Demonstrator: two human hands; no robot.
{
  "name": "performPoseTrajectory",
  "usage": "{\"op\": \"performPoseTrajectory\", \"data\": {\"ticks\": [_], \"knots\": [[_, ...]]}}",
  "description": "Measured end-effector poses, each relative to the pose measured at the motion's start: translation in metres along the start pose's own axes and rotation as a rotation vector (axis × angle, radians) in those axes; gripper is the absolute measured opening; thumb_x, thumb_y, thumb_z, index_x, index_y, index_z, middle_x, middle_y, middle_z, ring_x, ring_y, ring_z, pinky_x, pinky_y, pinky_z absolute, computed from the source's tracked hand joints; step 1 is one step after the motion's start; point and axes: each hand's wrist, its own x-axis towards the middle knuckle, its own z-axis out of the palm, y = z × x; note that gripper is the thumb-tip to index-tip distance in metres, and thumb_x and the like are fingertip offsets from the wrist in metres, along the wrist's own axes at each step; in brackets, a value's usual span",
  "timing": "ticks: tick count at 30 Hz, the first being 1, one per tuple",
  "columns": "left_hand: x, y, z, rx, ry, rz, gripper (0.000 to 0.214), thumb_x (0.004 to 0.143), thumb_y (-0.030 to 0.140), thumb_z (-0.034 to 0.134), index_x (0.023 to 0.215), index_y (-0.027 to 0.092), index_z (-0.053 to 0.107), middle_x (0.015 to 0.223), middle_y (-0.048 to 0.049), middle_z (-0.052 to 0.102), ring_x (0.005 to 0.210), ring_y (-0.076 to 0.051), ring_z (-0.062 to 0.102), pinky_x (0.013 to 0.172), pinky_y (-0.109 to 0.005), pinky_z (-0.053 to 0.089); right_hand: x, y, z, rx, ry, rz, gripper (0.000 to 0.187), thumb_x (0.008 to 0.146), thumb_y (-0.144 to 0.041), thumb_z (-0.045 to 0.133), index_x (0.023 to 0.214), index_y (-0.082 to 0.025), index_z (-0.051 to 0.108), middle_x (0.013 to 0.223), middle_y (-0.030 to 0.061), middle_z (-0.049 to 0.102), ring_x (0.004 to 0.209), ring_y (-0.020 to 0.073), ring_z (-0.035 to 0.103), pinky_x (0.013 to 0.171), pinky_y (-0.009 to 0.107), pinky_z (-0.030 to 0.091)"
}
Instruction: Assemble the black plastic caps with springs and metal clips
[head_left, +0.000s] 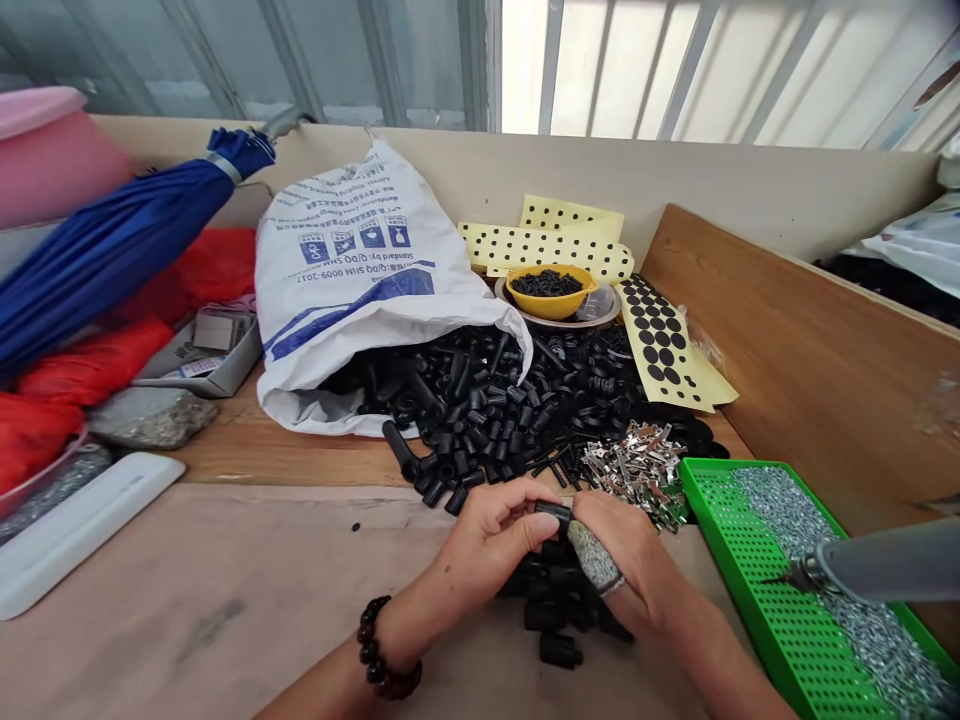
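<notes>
My left hand [484, 545], with a dark bead bracelet [373, 650] at the wrist, is closed around one end of a short black plastic tube [553, 515]. My right hand [634, 550] meets it at the other end, its fingers bent against the part; a grey knitted finger cover [595, 560] wraps the thumb. What the right fingertips grip is partly hidden. Under both hands lie several similar black tubes [559, 650] on the brownish tabletop. Just beyond them is a big heap of black plastic parts [480, 420], beside a pile of shiny metal clips [641, 465].
A green perforated tray [780, 580] of small screws stands right, with an electric screwdriver [885, 560] jutting over it. A white woven sack [360, 250] spills the black parts. Behind are a yellow bowl [551, 305] and sticker sheets [660, 340]. A stone [154, 415] lies left.
</notes>
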Motion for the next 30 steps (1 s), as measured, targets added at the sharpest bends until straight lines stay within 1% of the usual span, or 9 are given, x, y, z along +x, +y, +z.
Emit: {"op": "performPoseTrajectory", "data": {"ticks": [3,7,11,13,16,18,23,26,30], "knots": [[0.001,-0.006,0.000,0.053,0.015,0.048,0.019,0.079,0.027,0.057,0.090,0.014,0.066,0.066,0.0003,0.058,0.059,-0.010,0.049,0.055,-0.020,0.038,0.001,-0.001,0.000,0.030,-0.020,0.067,0.021,0.087,-0.024,0.027,0.074,-0.020,0.043,0.068,0.0033,0.051,0.062,0.0172,0.046,0.056,0.029,0.035],[0.003,-0.010,0.002,0.134,0.017,0.049,0.020,0.080,0.027,0.056,0.092,0.015,0.065,0.074,-0.0018,0.061,0.065,-0.013,0.052,0.060,-0.022,0.040,0.001,-0.004,-0.005,0.037,-0.104,0.204,0.022,0.087,-0.020,0.030,0.076,-0.020,0.049,0.073,0.0041,0.057,0.067,0.0176,0.052,0.063,0.029,0.041],[0.003,-0.012,0.004,0.327,0.076,0.022,0.015,0.073,0.018,0.058,0.086,0.017,0.066,0.065,0.0022,0.057,0.060,-0.012,0.049,0.058,-0.022,0.038,-0.003,-0.005,-0.017,-0.039,-0.117,0.279,0.023,0.083,-0.015,0.036,0.095,-0.021,0.055,0.093,0.0056,0.064,0.085,0.0194,0.058,0.073,0.030,0.044],[0.000,-0.014,0.005,0.448,0.099,0.055,0.015,0.070,0.012,0.058,0.082,0.018,0.065,0.070,0.0015,0.060,0.067,-0.014,0.052,0.064,-0.023,0.040,-0.007,0.000,-0.023,-0.088,-0.112,0.352,0.030,0.079,-0.012,0.038,0.103,-0.021,0.054,0.098,0.0055,0.065,0.088,0.0198,0.059,0.074,0.031,0.044],[-0.006,-0.020,0.005,0.604,0.044,0.169,0.016,0.070,0.007,0.056,0.080,0.018,0.062,0.079,-0.0012,0.063,0.080,-0.017,0.053,0.074,-0.027,0.040,-0.010,0.013,-0.026,-0.185,-0.098,0.426,0.037,0.073,-0.006,0.038,0.105,-0.019,0.053,0.097,0.0059,0.064,0.088,0.0204,0.059,0.075,0.032,0.044],[-0.011,-0.024,0.004,0.678,-0.015,0.232,0.013,0.073,0.008,0.054,0.080,0.017,0.060,0.079,-0.0027,0.063,0.081,-0.019,0.052,0.074,-0.029,0.039,-0.009,0.022,-0.023,-0.255,-0.130,0.415,0.039,0.070,-0.003,0.038,0.102,-0.019,0.054,0.096,0.0063,0.062,0.090,0.0205,0.057,0.077,0.032,0.043],[-0.017,-0.029,0.000,0.748,-0.097,0.292,0.009,0.080,0.012,0.053,0.084,0.017,0.058,0.087,-0.0050,0.064,0.085,-0.020,0.052,0.077,-0.032,0.039,0.012,0.034,-0.010,-0.524,-0.317,0.388,0.033,0.065,0.001,0.044,0.090,-0.016,0.058,0.090,0.0074,0.058,0.088,0.0208,0.054,0.075,0.030,0.041],[-0.014,-0.026,-0.006,0.721,-0.060,0.299,0.008,0.082,0.014,0.052,0.084,0.017,0.058,0.088,-0.0048,0.064,0.085,-0.018,0.053,0.078,-0.031,0.041,0.031,0.034,-0.004,-0.681,-0.370,0.340,0.022,0.067,-0.002,0.049,0.079,-0.016,0.060,0.088,0.0094,0.057,0.086,0.0231,0.051,0.071,0.032,0.040],[-0.009,-0.018,-0.022,0.775,0.055,0.171,0.012,0.081,0.013,0.049,0.081,0.018,0.060,0.085,-0.0036,0.065,0.083,-0.018,0.056,0.077,-0.029,0.043,0.046,0.034,0.007,-0.718,-0.382,0.295,0.018,0.069,-0.004,0.051,0.076,-0.015,0.062,0.090,0.0118,0.058,0.090,0.0272,0.049,0.068,0.036,0.037]]}}
